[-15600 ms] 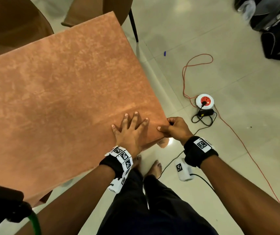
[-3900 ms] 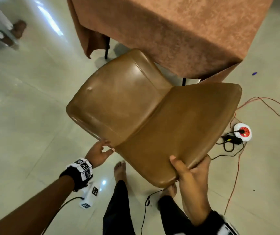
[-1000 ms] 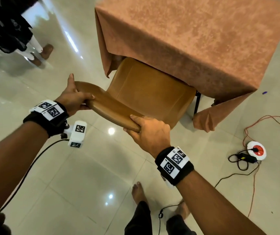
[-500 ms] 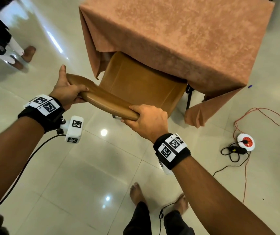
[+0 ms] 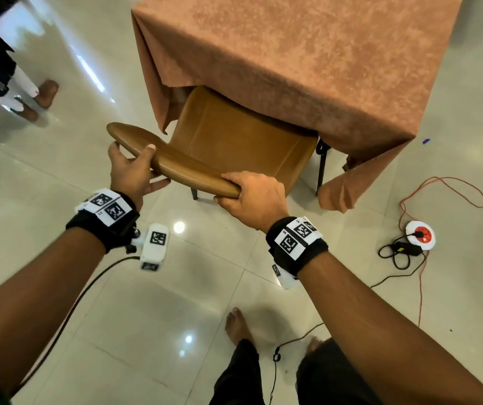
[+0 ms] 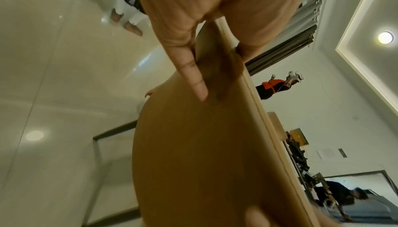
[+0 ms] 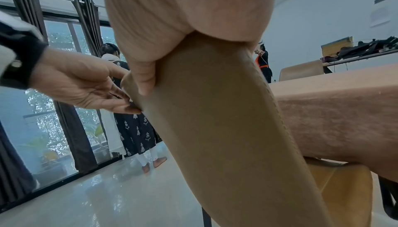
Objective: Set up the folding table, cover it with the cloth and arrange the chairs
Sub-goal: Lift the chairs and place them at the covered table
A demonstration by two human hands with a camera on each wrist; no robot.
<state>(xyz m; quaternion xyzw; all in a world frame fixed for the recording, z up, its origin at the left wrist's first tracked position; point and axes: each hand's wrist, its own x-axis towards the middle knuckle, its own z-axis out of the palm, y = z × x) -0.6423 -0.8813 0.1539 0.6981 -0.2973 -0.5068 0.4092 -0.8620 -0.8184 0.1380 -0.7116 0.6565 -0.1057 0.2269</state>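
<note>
The folding table stands under a rust-orange cloth (image 5: pixel 293 54) that hangs down its sides. A tan leather chair (image 5: pixel 243 138) faces it, seat partly beneath the cloth edge. Both hands hold the top edge of its backrest (image 5: pixel 182 168). My left hand (image 5: pixel 130 168) pinches that edge near its left end, thumb on top and fingers straight along the back. My right hand (image 5: pixel 252 197) grips the right end with fingers curled over it. The left wrist view shows the left hand (image 6: pixel 193 9) on the chair back (image 6: pixel 193 145). The right wrist view shows the right hand (image 7: pixel 172 18), the chair back (image 7: pixel 226 128) and the cloth (image 7: pixel 333 108).
A white and red power reel (image 5: pixel 420 238) with an orange cable (image 5: pixel 439 194) and a black adapter (image 5: pixel 406 248) lies on the tiled floor at the right. Another person's feet (image 5: pixel 44 95) stand at the left. My bare feet (image 5: pixel 236 325) are below. A second chair (image 7: pixel 301 70) stands across the table.
The chair seat has slid a little further under the cloth. My left hand has shifted inward along the backrest top, so the left end now sticks out past it.
</note>
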